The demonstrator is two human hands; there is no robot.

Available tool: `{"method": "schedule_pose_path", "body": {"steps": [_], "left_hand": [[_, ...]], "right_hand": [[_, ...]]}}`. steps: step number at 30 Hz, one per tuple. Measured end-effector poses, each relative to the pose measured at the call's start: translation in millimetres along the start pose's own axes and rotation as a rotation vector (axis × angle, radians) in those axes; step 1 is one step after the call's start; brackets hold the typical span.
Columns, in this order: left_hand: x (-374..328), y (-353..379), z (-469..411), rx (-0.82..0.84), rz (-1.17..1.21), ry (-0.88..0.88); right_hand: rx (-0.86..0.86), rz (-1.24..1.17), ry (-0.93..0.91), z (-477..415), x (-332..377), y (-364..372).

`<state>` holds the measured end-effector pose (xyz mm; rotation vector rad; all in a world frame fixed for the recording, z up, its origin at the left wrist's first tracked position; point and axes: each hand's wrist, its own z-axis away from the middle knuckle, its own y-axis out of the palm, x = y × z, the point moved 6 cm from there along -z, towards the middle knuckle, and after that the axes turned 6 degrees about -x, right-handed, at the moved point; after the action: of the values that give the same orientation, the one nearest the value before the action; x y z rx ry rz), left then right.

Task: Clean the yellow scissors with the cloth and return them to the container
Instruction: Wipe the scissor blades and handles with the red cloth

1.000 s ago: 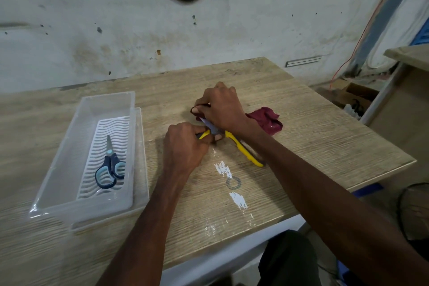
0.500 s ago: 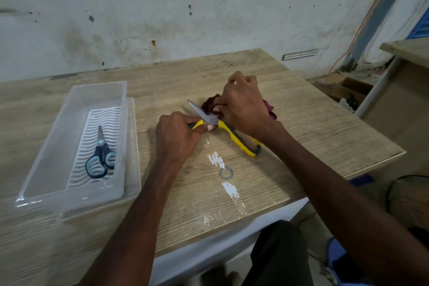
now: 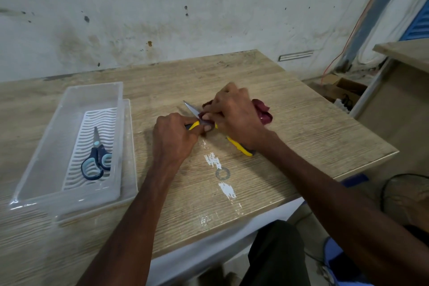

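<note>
Left grip and right grip bare, forearms bare; dark trousers below

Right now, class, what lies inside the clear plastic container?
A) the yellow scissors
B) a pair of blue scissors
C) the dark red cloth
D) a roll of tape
B: the blue scissors lie on the ribbed insert in the container; the yellow scissors and the cloth are outside it, to its right.

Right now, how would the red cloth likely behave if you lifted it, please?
Probably floppy: the cloth lies crumpled in soft folds under the right hand. Likely light, since it bunches loosely. It seems unlikely to roll on the table.
</note>
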<state>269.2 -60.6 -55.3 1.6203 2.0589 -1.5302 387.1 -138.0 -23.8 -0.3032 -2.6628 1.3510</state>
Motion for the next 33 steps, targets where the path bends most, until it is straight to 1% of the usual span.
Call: {"method": "schedule_pose_path", "body": {"steps": [1,2,4,6,9,11,12,14,17,18,21,22,23,24,25,27,28,30,33], "left_hand": [[-0.1,-0.3,-0.1,0.001,-0.014,0.004],[-0.8,0.0,-0.6,0.003,-0.028,0.009],[-2.3,0.5,-0.8,0.007,-0.048,0.014],[-2.0,0.1,0.2,0.006,-0.041,0.002],[-1.7,0.6,-0.6,-0.002,-0.055,0.004],[-2.9,1.7,0.0,0.005,-0.076,0.011],[-3.6,1.6,-0.1,0.008,-0.084,0.012],[-3.7,0.5,1.6,0.010,-0.075,0.021],[-4.4,-1.9,1.1,-0.006,-0.043,0.034],[-5.1,-1.8,1.1,-0.003,-0.050,0.039],[-6.3,-2.5,2.0,-0.003,-0.071,0.050],[-5.8,-2.0,2.2,-0.002,-0.065,0.050],[-5.0,-1.5,1.5,-0.001,-0.059,0.048],[-3.8,-1.6,1.1,-0.003,-0.052,0.042],[-2.1,-1.3,0.3,-0.008,-0.044,0.033],[-1.8,-0.4,-0.5,-0.019,-0.041,0.041],[-1.9,0.3,-0.6,-0.018,-0.045,0.050],[-1.4,0.3,-0.9,-0.016,-0.064,0.054],[-2.2,0.6,1.3,-0.001,-0.080,0.056]], "right_hand": [[0.012,-0.012,-0.037,1.9,4.0,1.5],[0.013,0.037,-0.028,0.0,-0.1,0.5],[-0.007,0.140,0.062,-6.1,-23.7,-4.5],[-0.001,0.148,0.106,-4.6,-30.0,-5.3],[-0.004,0.096,-0.007,10.2,-7.7,-0.9],[-0.041,0.095,0.059,8.0,-19.1,-3.7],[-0.050,0.113,0.122,2.2,-29.7,-8.0],[-0.049,0.131,0.211,-1.3,-42.7,-11.0],[-0.103,0.023,0.102,11.1,-25.8,-4.8],[-0.108,-0.008,0.132,11.4,-29.1,-4.2],[-0.066,0.046,0.352,-0.4,-70.6,-2.4],[-0.083,-0.011,0.430,0.0,-79.9,-2.7],[-0.136,-0.119,0.477,1.9,-80.0,-5.7],[-0.186,-0.212,0.466,5.5,-71.2,-8.8],[-0.207,-0.251,0.396,8.2,-56.5,-9.9],[-0.146,-0.262,0.235,16.1,-30.0,-4.7],[-0.112,-0.259,0.201,16.4,-27.3,-1.7],[-0.092,-0.224,0.217,6.6,-40.7,4.5],[-0.022,-0.145,0.376,-7.1,-70.7,15.7]]}}
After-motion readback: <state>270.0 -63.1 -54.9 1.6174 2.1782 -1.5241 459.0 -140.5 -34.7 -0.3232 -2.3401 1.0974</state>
